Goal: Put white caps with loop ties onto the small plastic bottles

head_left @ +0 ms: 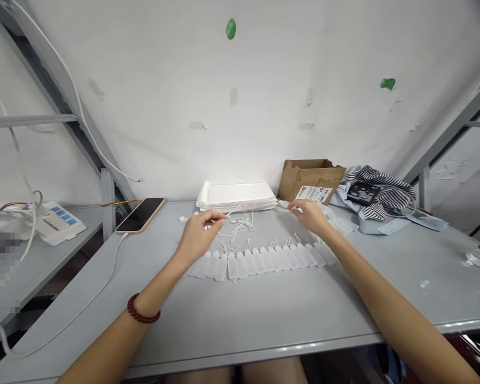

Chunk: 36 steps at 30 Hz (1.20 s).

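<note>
My left hand (200,232), with a dark red bead bracelet on the wrist, pinches a short white string (233,210) between thumb and fingertips. A loose heap of white strings (244,222) lies just beyond it. My right hand (311,216) is closed at the fingertips on a small whitish translucent piece (283,204), partly hidden by the fingers. Between and below the hands, several translucent plastic sleeves (264,261) lie side by side in a row, with white strings at their upper ends. More translucent sleeves (344,224) lie beyond my right wrist.
A stack of white paper-like sheets (240,196) lies against the wall. To its right stand an open cardboard box (312,178) and bunched striped cloth (388,186) with a black item. A phone (141,216) with a white cable lies left, near a white power strip (60,221).
</note>
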{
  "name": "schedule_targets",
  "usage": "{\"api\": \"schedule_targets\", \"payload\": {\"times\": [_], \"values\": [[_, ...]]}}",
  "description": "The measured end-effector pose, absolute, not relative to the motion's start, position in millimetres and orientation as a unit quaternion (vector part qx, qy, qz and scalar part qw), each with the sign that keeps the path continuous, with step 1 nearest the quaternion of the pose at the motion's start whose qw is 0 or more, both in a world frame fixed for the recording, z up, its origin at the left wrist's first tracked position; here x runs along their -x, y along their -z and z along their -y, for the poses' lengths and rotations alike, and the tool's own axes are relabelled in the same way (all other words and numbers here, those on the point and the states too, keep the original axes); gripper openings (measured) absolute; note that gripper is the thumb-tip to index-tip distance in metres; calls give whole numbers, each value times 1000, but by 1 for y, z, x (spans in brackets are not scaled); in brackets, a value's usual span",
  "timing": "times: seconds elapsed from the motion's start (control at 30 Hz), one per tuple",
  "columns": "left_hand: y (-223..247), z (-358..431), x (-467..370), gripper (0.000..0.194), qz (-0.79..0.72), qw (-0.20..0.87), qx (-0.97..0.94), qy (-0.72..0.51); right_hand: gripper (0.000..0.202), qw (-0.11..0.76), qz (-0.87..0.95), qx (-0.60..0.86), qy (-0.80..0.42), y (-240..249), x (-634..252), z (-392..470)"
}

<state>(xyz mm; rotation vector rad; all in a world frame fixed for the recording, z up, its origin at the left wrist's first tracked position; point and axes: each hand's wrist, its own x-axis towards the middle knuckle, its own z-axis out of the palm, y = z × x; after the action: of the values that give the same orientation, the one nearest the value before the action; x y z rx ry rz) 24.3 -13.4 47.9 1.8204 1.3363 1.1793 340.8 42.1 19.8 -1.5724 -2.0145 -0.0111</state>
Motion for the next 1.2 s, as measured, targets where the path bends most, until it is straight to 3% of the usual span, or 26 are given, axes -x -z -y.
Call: {"api": "schedule_targets", "payload": {"times": [0.17, 0.27, 0.57, 0.77, 0.97, 1.2], "values": [[-56, 20, -25, 18, -452, 489, -566, -486, 9, 366, 740, 564, -1, -37, -306, -16], [-57, 21, -25, 18, -414, 568, -515, -491, 12, 417, 737, 526, -77, -40, -284, 1], [-55, 19, -21, 13, -401, 626, -459, -486, 32, 433, 716, 520, -173, -43, -269, 16], [-53, 18, -21, 14, -412, 613, -470, -483, 32, 458, 689, 513, -231, -45, -268, 17], [-50, 22, -26, 17, -455, 457, -550, -530, 30, 481, 673, 500, -257, -50, -264, 23], [-49, 26, -34, 12, -490, 359, -556, -568, 27, 482, 666, 460, -336, -49, -262, 26]]}}
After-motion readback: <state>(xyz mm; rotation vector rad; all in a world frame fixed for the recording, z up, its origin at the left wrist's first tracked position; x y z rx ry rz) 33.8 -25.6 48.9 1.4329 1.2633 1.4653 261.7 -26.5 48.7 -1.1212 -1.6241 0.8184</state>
